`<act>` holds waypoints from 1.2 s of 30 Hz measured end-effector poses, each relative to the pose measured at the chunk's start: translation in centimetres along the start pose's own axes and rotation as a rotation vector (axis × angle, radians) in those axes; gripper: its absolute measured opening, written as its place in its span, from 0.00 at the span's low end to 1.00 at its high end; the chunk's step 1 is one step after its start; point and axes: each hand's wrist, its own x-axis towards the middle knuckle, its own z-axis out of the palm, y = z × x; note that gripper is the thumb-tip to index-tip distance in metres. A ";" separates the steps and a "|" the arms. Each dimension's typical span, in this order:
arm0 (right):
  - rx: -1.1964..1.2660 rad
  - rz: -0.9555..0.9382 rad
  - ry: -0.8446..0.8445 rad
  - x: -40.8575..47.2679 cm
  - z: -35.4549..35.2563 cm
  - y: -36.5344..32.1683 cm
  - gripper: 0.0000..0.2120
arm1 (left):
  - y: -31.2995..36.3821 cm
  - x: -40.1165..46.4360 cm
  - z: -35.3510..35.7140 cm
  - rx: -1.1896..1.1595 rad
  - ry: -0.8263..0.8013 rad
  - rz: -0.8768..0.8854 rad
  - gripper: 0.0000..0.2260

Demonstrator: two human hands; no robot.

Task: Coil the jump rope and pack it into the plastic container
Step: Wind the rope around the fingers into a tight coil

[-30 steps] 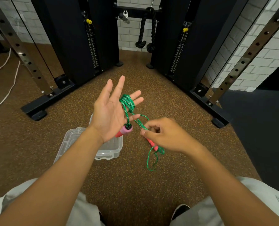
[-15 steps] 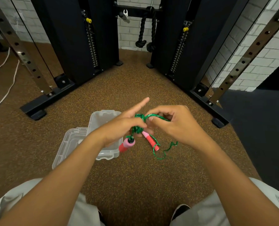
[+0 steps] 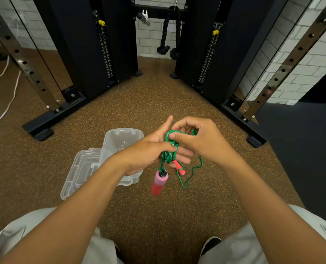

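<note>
While the green jump rope [image 3: 169, 151] is wound around the left hand [image 3: 149, 153], its fingers closed on the coil, each turn should be laid snug by the pinching right hand [image 3: 200, 141] (loose tail dangling); the plastic container [image 3: 120, 141] waits open on the floor, left.

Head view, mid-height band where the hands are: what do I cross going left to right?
white cord → container lid → plastic container → left hand → coiled green rope → right hand

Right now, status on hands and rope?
Left hand wrapped in rope. Right hand pinching a loop. Container open, nothing blocking.
</note>
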 end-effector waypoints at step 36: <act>-0.226 0.067 -0.146 -1.0 4.4 2.0 0.19 | 1.1 0.2 -3.8 -0.286 0.387 0.290 0.26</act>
